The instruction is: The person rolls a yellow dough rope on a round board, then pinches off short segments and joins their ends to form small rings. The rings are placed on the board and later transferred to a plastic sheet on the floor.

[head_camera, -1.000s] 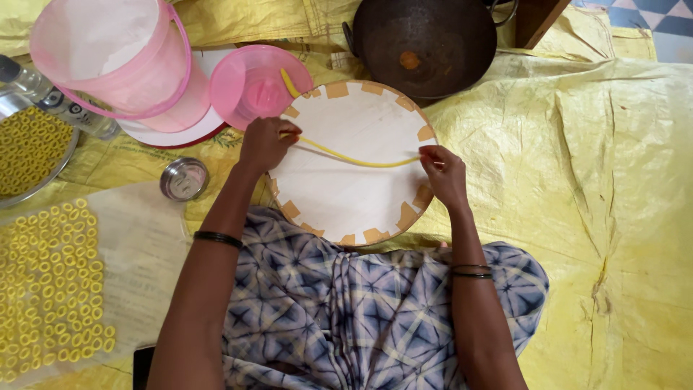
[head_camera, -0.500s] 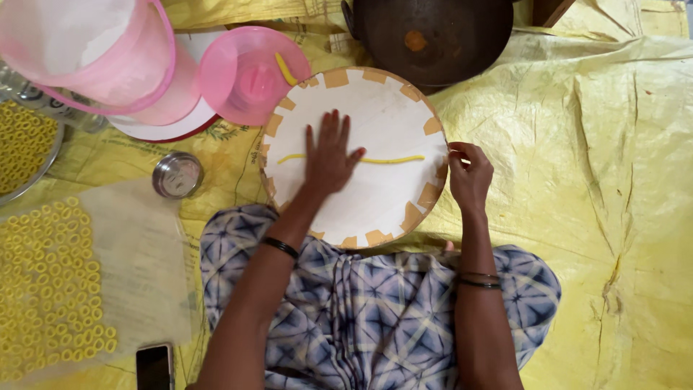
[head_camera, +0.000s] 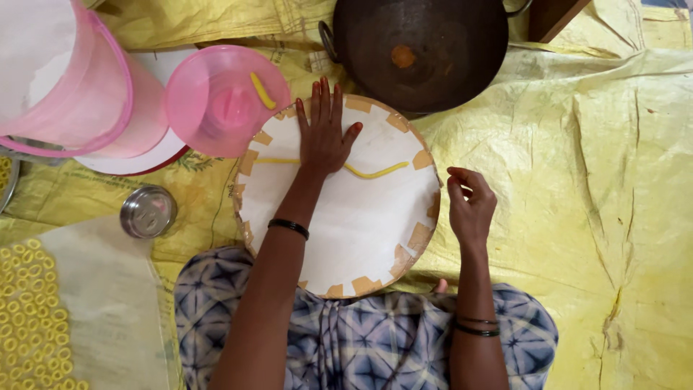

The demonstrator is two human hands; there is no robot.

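A round white board (head_camera: pixel 346 231) with tan tape patches along its rim rests on my lap. Across it lies a thin yellow rope of dough (head_camera: pixel 375 173). My left hand (head_camera: pixel 323 133) lies flat on the rope's middle, fingers spread and pointing away from me. My right hand (head_camera: pixel 471 202) hovers at the board's right edge, fingers loosely curled, holding nothing, just clear of the rope's right end.
A pink lid (head_camera: pixel 224 101) with a short yellow dough piece sits beyond the board's left edge, beside a tall pink container (head_camera: pixel 65 79). A dark wok (head_camera: pixel 422 47) lies beyond the board. A small steel bowl (head_camera: pixel 147 211) and several dough rings (head_camera: pixel 25 318) lie left on yellow sheeting (head_camera: pixel 592 188).
My left hand slid farther up the board, still pressing on the dough rope. The rope's right part has bent into a curve. My right hand lifted slightly off the board's edge.
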